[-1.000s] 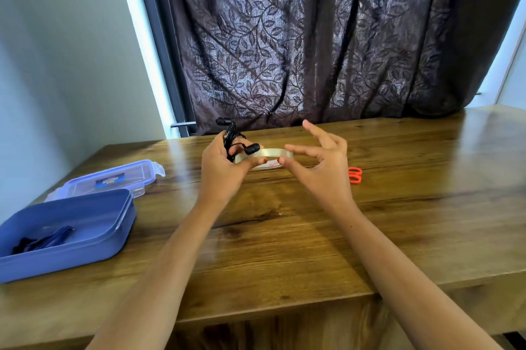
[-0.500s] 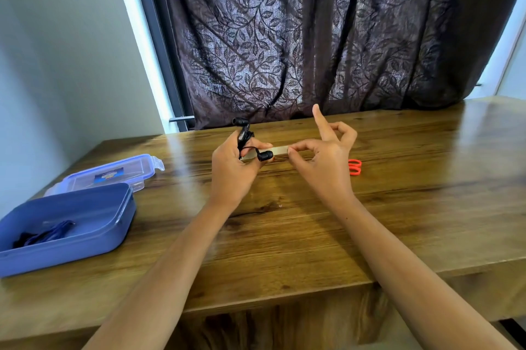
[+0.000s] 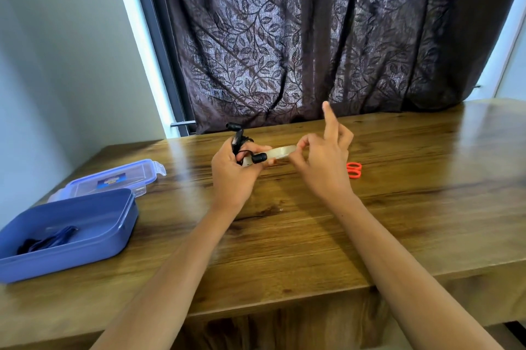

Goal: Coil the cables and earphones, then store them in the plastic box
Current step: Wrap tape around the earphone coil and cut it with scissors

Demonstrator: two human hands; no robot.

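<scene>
One set of black earphones (image 3: pixel 242 147) is sitting coiled in my left hand (image 3: pixel 230 176), which is holding it up over the far middle of the table (image 3: pixel 398 207). One bud is poking upward and the other is pointing right. The fingers of that hand are curling round the bundle and also steadying the left side of a roll of clear tape (image 3: pixel 280 151). My right hand (image 3: pixel 324 167) is pinching the roll's right edge between thumb and fingertip, with one finger sticking straight up. I cannot tell whether it is catching a loose tape end.

Orange scissors (image 3: pixel 354 170) are lying just behind that hand, only their handles showing. Near the table's left edge the blue plastic box (image 3: pixel 85 247) is standing open, with a dark cable (image 3: pixel 48 240) lying inside. Its clear lid (image 3: pixel 113 178) is resting just behind it, toward the far left corner.

I am judging the job as partly done: one cable is looking stored and the earphones are looking wound. Binding them, apparently with tape, and carrying them over to the box are remaining, and the lid is waiting to go on.
</scene>
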